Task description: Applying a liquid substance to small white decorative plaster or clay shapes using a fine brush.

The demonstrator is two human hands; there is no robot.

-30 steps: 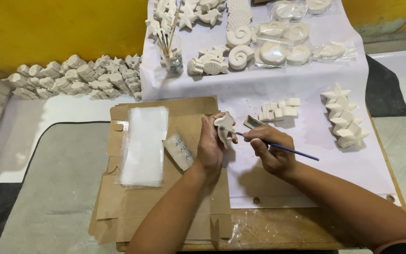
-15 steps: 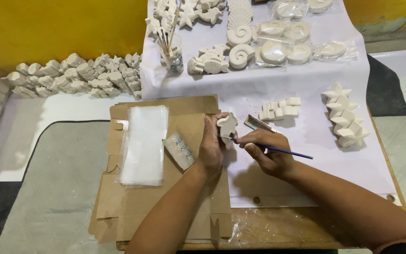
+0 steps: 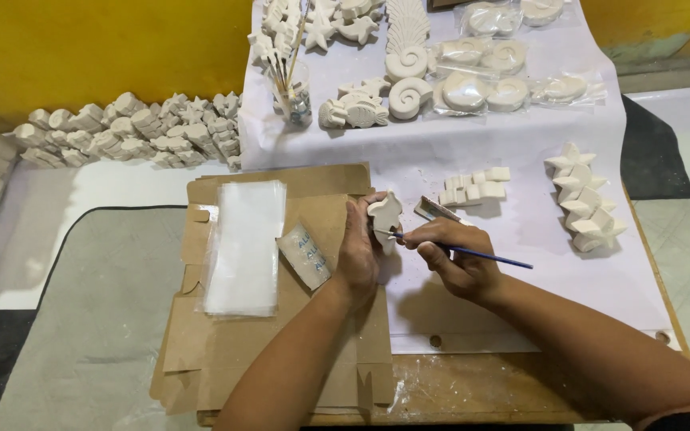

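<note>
Over the flattened cardboard, near its right edge: left hand wrapped around a small white plaster figure, fingers closed on it, figure held upright just above the board. Right hand pinches a thin blue-handled brush, tip touching the figure's lower side. Beside the left hand, a small packet and a stack of clear plastic bags. White paper under the right hand; stacked plaster stars well to the right.

Open white paper below both hands. Small blocks and stacked stars crowding the right, plastic bags blocking the left.
</note>
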